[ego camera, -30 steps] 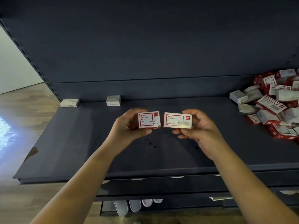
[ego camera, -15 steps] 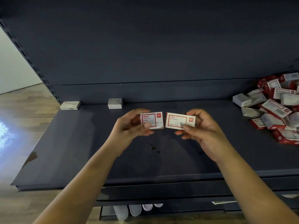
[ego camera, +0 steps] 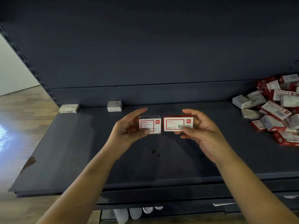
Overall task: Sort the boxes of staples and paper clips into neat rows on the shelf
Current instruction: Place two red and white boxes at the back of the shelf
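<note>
My left hand [ego camera: 127, 130] pinches a small white-and-red paper clip box [ego camera: 149, 124] above the middle of the dark shelf [ego camera: 80, 151]. Beside it, my right hand [ego camera: 203, 131] holds a wider white-and-red staple box [ego camera: 177, 122]. The two boxes are side by side, labels facing me, nearly touching. Against the shelf's back wall at the left lie a flat staples box [ego camera: 69, 108] and a small paper clip box [ego camera: 114, 106], set apart from each other. A loose pile of red-and-white boxes [ego camera: 275, 109] covers the shelf's right end.
The shelf's back panel [ego camera: 145, 54] rises straight behind. A perforated upright [ego camera: 27, 62] marks the left edge, with wooden floor [ego camera: 16, 120] beyond it. Lower shelves and white slippers [ego camera: 127, 214] show below the front edge.
Both hands and their boxes have stayed together in the middle; my left index finger has lifted off its box. The view has shifted slightly, so the shelf sits lower in frame.
</note>
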`<state>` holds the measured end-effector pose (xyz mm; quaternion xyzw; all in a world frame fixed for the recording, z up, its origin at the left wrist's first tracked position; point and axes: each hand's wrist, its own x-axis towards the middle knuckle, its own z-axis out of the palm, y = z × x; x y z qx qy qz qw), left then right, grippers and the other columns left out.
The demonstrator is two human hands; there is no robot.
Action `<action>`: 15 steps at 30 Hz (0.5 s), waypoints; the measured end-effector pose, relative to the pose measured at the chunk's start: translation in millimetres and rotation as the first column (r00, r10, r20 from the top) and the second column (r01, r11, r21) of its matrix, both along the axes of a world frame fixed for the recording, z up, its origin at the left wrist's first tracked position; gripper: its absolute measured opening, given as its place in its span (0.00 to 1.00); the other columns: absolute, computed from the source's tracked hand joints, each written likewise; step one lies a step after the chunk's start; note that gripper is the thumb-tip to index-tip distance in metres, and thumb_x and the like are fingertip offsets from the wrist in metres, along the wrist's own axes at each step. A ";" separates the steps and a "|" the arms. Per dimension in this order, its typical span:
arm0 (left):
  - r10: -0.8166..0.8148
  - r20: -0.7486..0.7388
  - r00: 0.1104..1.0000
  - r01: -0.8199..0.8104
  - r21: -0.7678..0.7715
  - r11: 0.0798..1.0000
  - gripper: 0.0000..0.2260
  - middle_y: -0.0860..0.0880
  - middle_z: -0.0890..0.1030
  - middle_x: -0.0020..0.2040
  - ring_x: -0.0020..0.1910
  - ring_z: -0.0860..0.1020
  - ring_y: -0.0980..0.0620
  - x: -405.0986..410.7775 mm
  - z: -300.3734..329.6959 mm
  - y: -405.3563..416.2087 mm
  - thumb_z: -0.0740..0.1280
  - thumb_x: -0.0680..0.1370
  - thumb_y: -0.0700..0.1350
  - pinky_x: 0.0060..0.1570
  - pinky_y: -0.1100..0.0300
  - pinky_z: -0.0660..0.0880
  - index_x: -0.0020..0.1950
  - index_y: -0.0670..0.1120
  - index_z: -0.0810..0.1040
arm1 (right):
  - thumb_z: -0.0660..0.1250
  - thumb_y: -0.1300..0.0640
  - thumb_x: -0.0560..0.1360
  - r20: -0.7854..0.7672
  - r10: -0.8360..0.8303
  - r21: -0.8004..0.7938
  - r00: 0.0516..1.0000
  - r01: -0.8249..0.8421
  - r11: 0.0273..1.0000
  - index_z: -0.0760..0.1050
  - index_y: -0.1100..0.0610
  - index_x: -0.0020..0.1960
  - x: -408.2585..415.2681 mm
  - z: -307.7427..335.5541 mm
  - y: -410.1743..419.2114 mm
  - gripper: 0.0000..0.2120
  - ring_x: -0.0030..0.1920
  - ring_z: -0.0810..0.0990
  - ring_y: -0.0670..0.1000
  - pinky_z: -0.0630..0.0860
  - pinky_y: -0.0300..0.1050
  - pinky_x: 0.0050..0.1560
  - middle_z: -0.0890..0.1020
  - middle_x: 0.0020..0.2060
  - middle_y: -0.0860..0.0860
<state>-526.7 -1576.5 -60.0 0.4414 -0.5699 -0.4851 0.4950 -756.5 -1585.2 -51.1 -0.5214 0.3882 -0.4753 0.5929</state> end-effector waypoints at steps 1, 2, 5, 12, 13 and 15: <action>0.014 0.008 1.000 -0.014 0.005 1.000 0.25 0.48 0.82 0.46 0.47 0.81 0.53 -0.2 -0.7 0.4 0.72 0.70 0.33 0.50 0.59 0.77 0.63 0.52 0.73 | 0.67 0.63 0.67 -0.002 -0.002 0.001 1.000 0.002 1.000 0.72 0.52 0.60 0.0 0.0 0.0 0.22 0.47 0.83 0.54 0.79 0.41 0.45 0.84 0.48 0.52; 0.024 0.010 1.000 -0.024 0.010 1.000 0.25 0.49 0.82 0.47 0.47 0.81 0.54 -0.5 -1.3 0.9 0.71 0.71 0.33 0.51 0.59 0.77 0.64 0.52 0.72 | 0.67 0.62 0.67 -0.004 -0.003 0.003 1.000 0.003 1.000 0.72 0.51 0.60 0.3 0.0 0.2 0.22 0.47 0.83 0.54 0.79 0.41 0.45 0.84 0.48 0.52; 0.038 0.031 0.999 -0.037 -0.002 0.999 0.21 0.48 0.83 0.49 0.50 0.81 0.53 -1.9 -1.6 4.3 0.69 0.72 0.34 0.52 0.59 0.77 0.62 0.50 0.74 | 0.67 0.62 0.66 -0.005 0.001 0.007 1.000 -0.001 1.000 0.74 0.52 0.58 0.8 -0.4 0.9 0.21 0.48 0.83 0.54 0.79 0.41 0.46 0.84 0.47 0.52; 0.027 0.014 1.000 -0.026 -0.053 0.998 0.14 0.53 0.83 0.44 0.46 0.81 0.56 -2.5 -0.5 12.9 0.68 0.71 0.29 0.45 0.65 0.76 0.52 0.44 0.76 | 0.64 0.69 0.71 0.002 0.004 0.008 1.000 -0.004 1.000 0.76 0.56 0.53 -0.1 -5.9 5.4 0.14 0.51 0.82 0.55 0.79 0.41 0.44 0.84 0.48 0.54; 0.029 0.006 1.000 -0.029 -0.056 0.998 0.14 0.53 0.83 0.44 0.46 0.81 0.56 -2.2 -1.3 14.0 0.68 0.71 0.29 0.45 0.65 0.76 0.52 0.44 0.76 | 0.64 0.69 0.71 0.008 0.005 0.014 1.000 -0.005 1.000 0.76 0.57 0.53 0.0 -6.5 6.2 0.14 0.51 0.82 0.55 0.79 0.41 0.43 0.84 0.48 0.54; 0.025 -0.015 1.000 -0.026 -0.057 0.998 0.14 0.52 0.83 0.44 0.47 0.81 0.55 -1.9 -2.5 16.1 0.68 0.71 0.29 0.47 0.63 0.76 0.51 0.44 0.76 | 0.64 0.69 0.71 0.025 0.004 0.027 1.000 -0.005 1.000 0.76 0.57 0.53 0.3 -7.4 7.5 0.13 0.51 0.82 0.56 0.79 0.41 0.41 0.84 0.48 0.54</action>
